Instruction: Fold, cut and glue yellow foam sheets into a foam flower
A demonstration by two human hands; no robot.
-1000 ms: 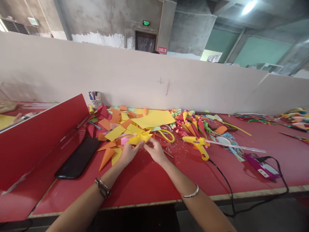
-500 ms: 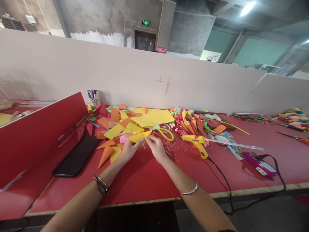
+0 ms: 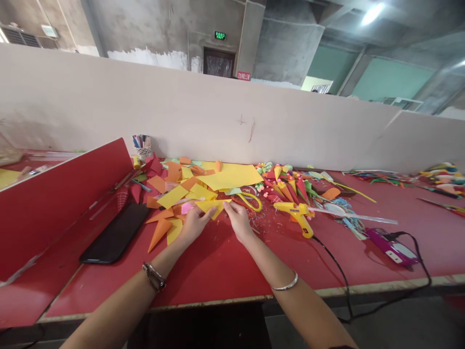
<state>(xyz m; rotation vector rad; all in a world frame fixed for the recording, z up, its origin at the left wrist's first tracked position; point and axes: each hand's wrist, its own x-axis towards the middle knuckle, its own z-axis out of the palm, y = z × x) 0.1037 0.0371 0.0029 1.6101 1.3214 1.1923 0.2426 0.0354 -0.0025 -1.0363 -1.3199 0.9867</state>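
Both of my hands reach out over a red table (image 3: 225,266). My left hand (image 3: 194,224) and my right hand (image 3: 238,219) each pinch an end of a small yellow foam piece (image 3: 212,205), held just above the tabletop. Around it lie several cut yellow and orange foam pieces (image 3: 170,198) and a large yellow sheet (image 3: 232,176). Yellow-handled scissors (image 3: 250,199) lie just right of my right hand. A yellow glue gun (image 3: 298,215) rests further right, its black cord running off the front edge.
A black phone (image 3: 116,233) lies at the left beside a red divider panel (image 3: 54,203). Small foam cones (image 3: 286,186), a clear glue stick (image 3: 356,218) and a purple device (image 3: 390,247) sit at the right. A pen cup (image 3: 143,147) stands against the beige back wall.
The yellow foam piece has turned and shifted slightly between my fingers; both hands stay in about the same spot with their pinch kept.
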